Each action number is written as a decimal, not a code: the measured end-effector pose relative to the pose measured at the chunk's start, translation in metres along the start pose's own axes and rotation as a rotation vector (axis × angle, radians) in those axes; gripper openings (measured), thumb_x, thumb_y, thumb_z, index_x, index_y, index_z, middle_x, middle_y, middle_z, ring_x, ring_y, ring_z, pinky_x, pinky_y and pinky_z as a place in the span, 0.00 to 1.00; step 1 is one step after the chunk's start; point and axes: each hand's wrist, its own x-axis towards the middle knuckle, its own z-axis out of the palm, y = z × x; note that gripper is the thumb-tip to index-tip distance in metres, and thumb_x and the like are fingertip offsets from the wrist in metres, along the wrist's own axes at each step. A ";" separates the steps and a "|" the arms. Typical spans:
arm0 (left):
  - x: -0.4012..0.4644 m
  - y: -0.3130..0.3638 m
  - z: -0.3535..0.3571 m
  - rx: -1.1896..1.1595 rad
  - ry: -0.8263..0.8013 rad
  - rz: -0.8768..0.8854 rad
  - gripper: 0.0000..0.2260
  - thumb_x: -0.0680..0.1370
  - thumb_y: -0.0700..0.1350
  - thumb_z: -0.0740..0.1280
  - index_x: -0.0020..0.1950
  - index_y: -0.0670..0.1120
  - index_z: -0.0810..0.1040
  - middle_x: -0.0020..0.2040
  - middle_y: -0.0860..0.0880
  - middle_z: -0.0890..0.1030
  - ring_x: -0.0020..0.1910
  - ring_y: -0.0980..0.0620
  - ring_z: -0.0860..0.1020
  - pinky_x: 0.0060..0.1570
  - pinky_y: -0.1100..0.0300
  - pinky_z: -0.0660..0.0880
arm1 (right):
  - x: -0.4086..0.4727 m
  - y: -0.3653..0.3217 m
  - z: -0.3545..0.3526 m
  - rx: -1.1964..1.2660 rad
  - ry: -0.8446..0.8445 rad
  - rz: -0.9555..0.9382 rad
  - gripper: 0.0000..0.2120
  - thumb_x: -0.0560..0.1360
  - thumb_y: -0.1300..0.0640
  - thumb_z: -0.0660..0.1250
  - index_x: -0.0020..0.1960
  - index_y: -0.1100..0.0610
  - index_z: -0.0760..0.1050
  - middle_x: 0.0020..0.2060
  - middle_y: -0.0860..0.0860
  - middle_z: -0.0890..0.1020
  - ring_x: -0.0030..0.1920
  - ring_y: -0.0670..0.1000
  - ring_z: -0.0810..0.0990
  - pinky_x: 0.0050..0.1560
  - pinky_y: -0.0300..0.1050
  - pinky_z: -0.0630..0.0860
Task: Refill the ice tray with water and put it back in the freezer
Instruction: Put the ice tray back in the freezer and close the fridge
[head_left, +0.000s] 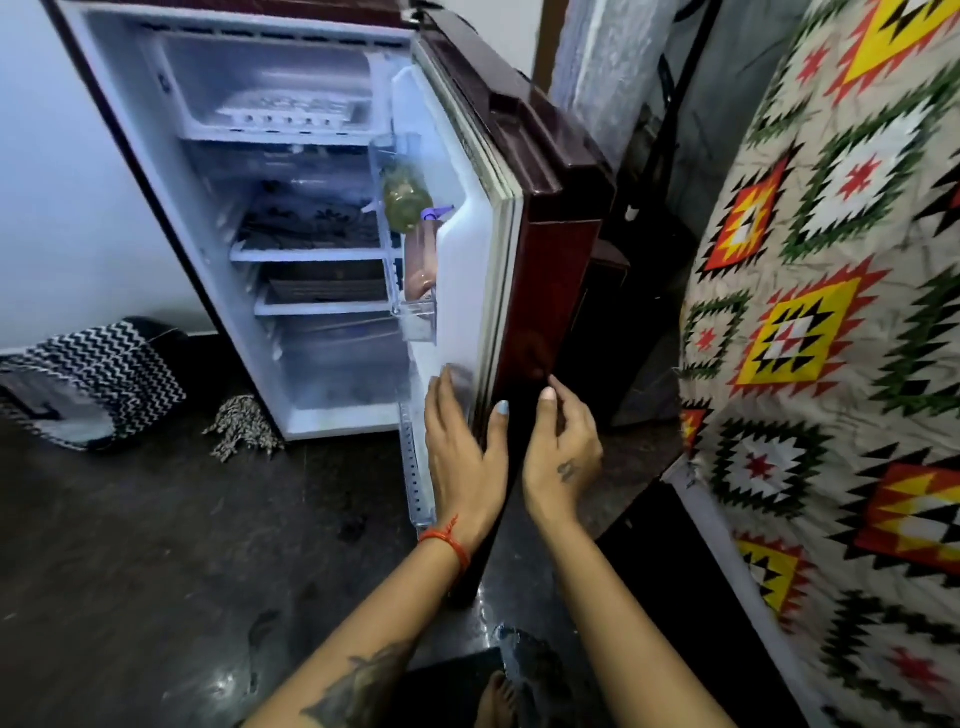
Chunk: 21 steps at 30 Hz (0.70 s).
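A small maroon fridge stands open. Its door (556, 249) swings out toward me. A white ice tray (288, 111) lies flat in the freezer compartment (202, 78) at the top. My left hand (465, 452) rests on the door's lower edge, fingers on the white inner lining and thumb over the rim. My right hand (563, 447) touches the door's dark outer face with fingers spread. Neither hand carries anything.
Door racks hold a greenish jar (408, 200) and a bottle (421, 265). Shelves carry covered dishes. A zigzag-patterned bag (88, 384) and a mop head (244, 434) lie on the dark, wet floor at left. A patterned bedspread (831, 338) fills the right side.
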 end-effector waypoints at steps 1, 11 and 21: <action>0.000 -0.001 -0.007 0.003 0.012 0.005 0.30 0.78 0.54 0.61 0.76 0.46 0.54 0.77 0.47 0.57 0.75 0.51 0.56 0.69 0.65 0.52 | -0.006 -0.003 0.004 0.000 -0.015 -0.006 0.20 0.75 0.49 0.58 0.58 0.58 0.80 0.54 0.54 0.82 0.52 0.47 0.77 0.49 0.27 0.63; 0.020 -0.023 -0.099 0.008 0.169 0.026 0.30 0.79 0.49 0.63 0.77 0.46 0.52 0.77 0.47 0.58 0.76 0.52 0.57 0.73 0.57 0.56 | -0.046 -0.043 0.068 0.164 -0.012 -0.091 0.12 0.75 0.54 0.63 0.56 0.59 0.72 0.56 0.49 0.69 0.54 0.47 0.73 0.57 0.54 0.74; 0.061 -0.058 -0.143 0.124 0.283 0.073 0.35 0.77 0.59 0.60 0.77 0.48 0.48 0.79 0.50 0.47 0.76 0.58 0.49 0.69 0.66 0.49 | -0.066 -0.075 0.139 0.171 -0.330 -0.138 0.21 0.78 0.46 0.53 0.65 0.53 0.72 0.58 0.45 0.75 0.57 0.42 0.73 0.56 0.38 0.69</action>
